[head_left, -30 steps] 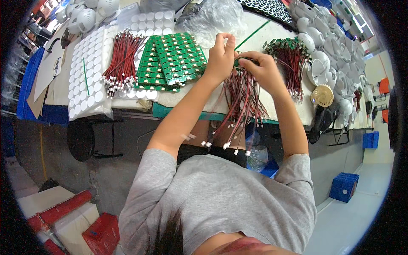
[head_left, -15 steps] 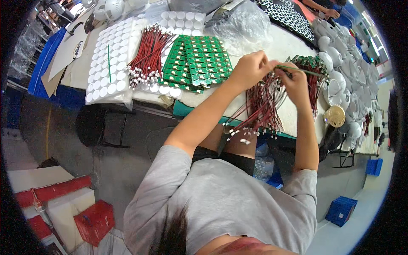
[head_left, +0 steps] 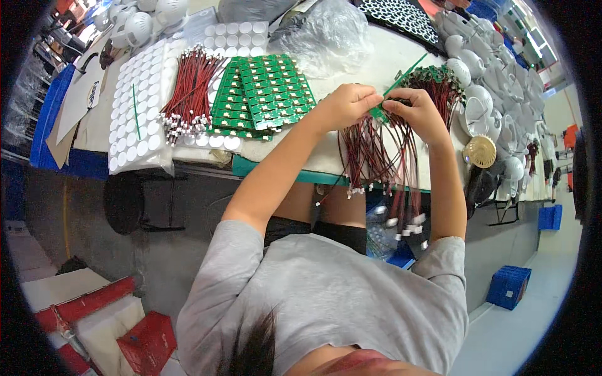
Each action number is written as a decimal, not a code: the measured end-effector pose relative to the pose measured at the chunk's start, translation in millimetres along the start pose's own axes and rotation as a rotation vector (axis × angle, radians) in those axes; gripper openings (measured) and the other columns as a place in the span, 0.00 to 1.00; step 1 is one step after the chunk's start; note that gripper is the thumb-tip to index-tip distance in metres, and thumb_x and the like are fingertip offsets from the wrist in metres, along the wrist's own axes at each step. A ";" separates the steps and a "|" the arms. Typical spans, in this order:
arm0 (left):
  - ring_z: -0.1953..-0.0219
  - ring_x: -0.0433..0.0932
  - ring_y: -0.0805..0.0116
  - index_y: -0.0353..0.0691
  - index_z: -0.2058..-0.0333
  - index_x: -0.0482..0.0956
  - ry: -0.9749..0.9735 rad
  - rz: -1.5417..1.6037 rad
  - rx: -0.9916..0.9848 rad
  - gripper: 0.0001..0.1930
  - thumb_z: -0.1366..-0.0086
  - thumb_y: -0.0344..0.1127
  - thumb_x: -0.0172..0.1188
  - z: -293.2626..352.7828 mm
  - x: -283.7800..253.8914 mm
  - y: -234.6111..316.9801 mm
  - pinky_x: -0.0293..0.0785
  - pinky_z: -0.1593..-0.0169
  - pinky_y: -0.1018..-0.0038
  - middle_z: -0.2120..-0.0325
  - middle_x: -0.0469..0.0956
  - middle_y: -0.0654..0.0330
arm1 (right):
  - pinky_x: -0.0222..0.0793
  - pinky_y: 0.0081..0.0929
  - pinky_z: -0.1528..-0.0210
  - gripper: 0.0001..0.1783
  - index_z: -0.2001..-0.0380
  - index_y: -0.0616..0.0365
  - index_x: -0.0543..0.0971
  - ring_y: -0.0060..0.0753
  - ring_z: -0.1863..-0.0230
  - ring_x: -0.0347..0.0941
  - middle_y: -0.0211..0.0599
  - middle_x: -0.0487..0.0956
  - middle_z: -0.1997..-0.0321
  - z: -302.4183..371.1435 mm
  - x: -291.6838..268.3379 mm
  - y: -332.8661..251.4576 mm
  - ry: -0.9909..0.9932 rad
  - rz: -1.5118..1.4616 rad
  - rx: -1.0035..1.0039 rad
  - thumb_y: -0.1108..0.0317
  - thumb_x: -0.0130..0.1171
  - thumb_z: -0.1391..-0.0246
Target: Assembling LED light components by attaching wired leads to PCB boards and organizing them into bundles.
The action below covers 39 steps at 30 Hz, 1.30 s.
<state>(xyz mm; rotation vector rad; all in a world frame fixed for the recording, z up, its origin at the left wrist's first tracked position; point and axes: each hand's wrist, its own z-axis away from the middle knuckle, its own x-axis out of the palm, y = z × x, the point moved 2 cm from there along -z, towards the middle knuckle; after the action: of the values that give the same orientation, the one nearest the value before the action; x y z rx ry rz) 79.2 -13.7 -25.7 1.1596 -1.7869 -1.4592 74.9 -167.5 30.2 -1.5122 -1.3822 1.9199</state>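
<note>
A green strip (head_left: pixel 406 73) is pinched by left hand (head_left: pixel 348 106) and right hand (head_left: pixel 422 116). Its free length is slanted toward upper right, nearer the latter.

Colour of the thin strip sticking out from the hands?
The strip is green; best seen in the head view.

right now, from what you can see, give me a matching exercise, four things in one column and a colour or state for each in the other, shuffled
1. left hand and right hand
2. circuit-board panels
3. shirt
4. ribbed round part

A. grey
B. green, one overlapping another
C. cream
D. close together at a green strip

Pairs: 1-D, 2-B, 3-A, 4-C
</note>
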 end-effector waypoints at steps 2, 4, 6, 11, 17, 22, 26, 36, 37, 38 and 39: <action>0.87 0.58 0.79 0.36 0.81 0.66 -0.057 0.223 -0.043 0.15 0.42 0.41 0.45 3.3 4.6 8.7 0.55 0.82 0.80 0.90 0.59 0.67 | 0.61 0.14 0.73 0.10 0.76 0.68 0.73 0.13 0.77 0.64 0.28 0.72 0.80 2.7 -1.4 -0.4 0.003 -0.089 0.000 0.69 0.52 0.56; 0.88 0.55 0.83 0.38 0.79 0.67 -0.070 0.398 -0.077 0.13 0.41 0.40 0.45 3.6 5.7 8.2 0.51 0.84 0.84 0.90 0.57 0.72 | 0.61 0.14 0.73 0.10 0.75 0.68 0.73 0.13 0.76 0.64 0.28 0.73 0.78 2.5 -1.2 -4.9 0.003 -0.077 0.009 0.70 0.52 0.56; 0.88 0.55 0.83 0.38 0.80 0.66 0.065 0.211 0.018 0.14 0.41 0.40 0.45 1.5 3.5 6.6 0.51 0.84 0.84 0.90 0.58 0.72 | 0.61 0.13 0.72 0.09 0.74 0.67 0.74 0.13 0.76 0.64 0.27 0.73 0.78 1.2 -2.2 -2.9 0.037 -0.107 0.013 0.70 0.52 0.56; 0.87 0.62 0.63 0.32 0.83 0.64 0.280 -0.398 0.203 0.14 0.45 0.36 0.47 1.6 -2.6 17.4 0.59 0.80 0.72 0.90 0.64 0.52 | 0.62 0.14 0.70 0.09 0.74 0.67 0.74 0.15 0.75 0.65 0.29 0.73 0.78 -1.5 -3.7 -1.0 0.062 0.009 -0.009 0.70 0.53 0.58; 0.79 0.68 0.48 0.33 0.82 0.66 0.288 -0.617 0.184 0.12 0.46 0.37 0.47 -0.5 -6.7 10.5 0.62 0.75 0.62 0.85 0.68 0.47 | 0.64 0.19 0.72 0.12 0.74 0.67 0.74 0.19 0.78 0.66 0.35 0.74 0.81 -16.2 -3.9 -0.3 0.029 0.180 -0.050 0.68 0.53 0.59; 0.79 0.68 0.49 0.33 0.81 0.66 0.325 -0.622 0.284 0.12 0.46 0.36 0.47 -2.8 -0.7 7.2 0.62 0.75 0.62 0.84 0.68 0.47 | 0.62 0.17 0.71 0.11 0.73 0.67 0.74 0.16 0.77 0.64 0.31 0.73 0.80 -18.3 5.2 3.3 -0.029 0.164 -0.041 0.69 0.53 0.59; 0.84 0.64 0.58 0.33 0.82 0.66 0.324 -0.517 0.305 0.13 0.45 0.36 0.48 -0.5 4.0 13.4 0.60 0.79 0.68 0.88 0.65 0.50 | 0.59 0.13 0.73 0.08 0.76 0.67 0.73 0.11 0.76 0.61 0.24 0.70 0.82 -14.5 1.8 3.1 -0.121 0.049 -0.011 0.72 0.53 0.59; 0.90 0.52 0.84 0.41 0.87 0.61 0.021 -0.002 -0.049 0.17 0.41 0.39 0.44 8.9 -2.5 16.6 0.48 0.87 0.85 0.92 0.57 0.72 | 0.61 0.13 0.71 0.09 0.74 0.66 0.74 0.11 0.74 0.63 0.26 0.72 0.79 -8.8 1.8 3.1 -0.037 -0.021 -0.166 0.70 0.54 0.58; 0.90 0.52 0.84 0.41 0.87 0.61 0.012 -0.006 -0.061 0.17 0.41 0.39 0.43 7.8 -2.6 15.8 0.47 0.87 0.84 0.92 0.57 0.71 | 0.62 0.15 0.69 0.10 0.73 0.67 0.74 0.14 0.74 0.64 0.31 0.74 0.78 -9.7 1.9 4.3 -0.035 -0.018 -0.189 0.70 0.54 0.59; 0.90 0.52 0.83 0.41 0.87 0.61 0.024 -0.030 -0.039 0.17 0.41 0.38 0.42 6.0 -3.0 10.8 0.47 0.87 0.85 0.92 0.57 0.70 | 0.64 0.17 0.68 0.12 0.72 0.67 0.73 0.17 0.74 0.66 0.36 0.75 0.77 -10.6 1.8 5.9 -0.033 -0.015 -0.211 0.69 0.55 0.60; 0.90 0.52 0.83 0.41 0.87 0.61 0.017 -0.034 -0.044 0.17 0.41 0.38 0.42 4.5 -1.6 9.9 0.47 0.87 0.85 0.92 0.57 0.70 | 0.64 0.18 0.68 0.12 0.72 0.67 0.73 0.17 0.74 0.66 0.37 0.75 0.77 -10.9 1.6 7.4 -0.036 -0.036 -0.227 0.69 0.55 0.61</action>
<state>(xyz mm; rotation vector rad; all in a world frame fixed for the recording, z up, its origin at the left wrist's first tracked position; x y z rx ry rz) 73.5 -9.8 -17.1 1.1814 -1.7234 -1.4962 86.0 -164.6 23.6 -1.5457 -1.6795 1.8275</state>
